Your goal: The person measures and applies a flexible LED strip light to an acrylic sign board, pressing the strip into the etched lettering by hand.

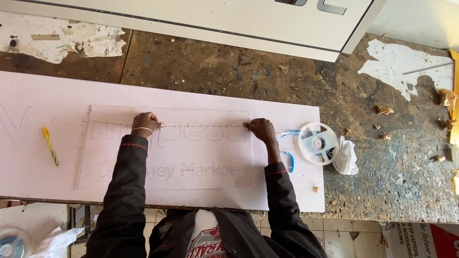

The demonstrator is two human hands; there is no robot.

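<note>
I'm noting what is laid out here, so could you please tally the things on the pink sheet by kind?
Clear lettered panel: 1
Thin strip stretched between left hand and right hand: 1
White reel: 1
Yellow twisted stick: 1
Blue cord: 1
Total: 5

Head camera looks steeply down, close over the workbench [201, 67].

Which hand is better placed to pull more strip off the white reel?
Probably the right hand. It pinches the thin strip at its right end, close to the white reel. The left hand holds the strip's far end, farther from the reel.
</note>
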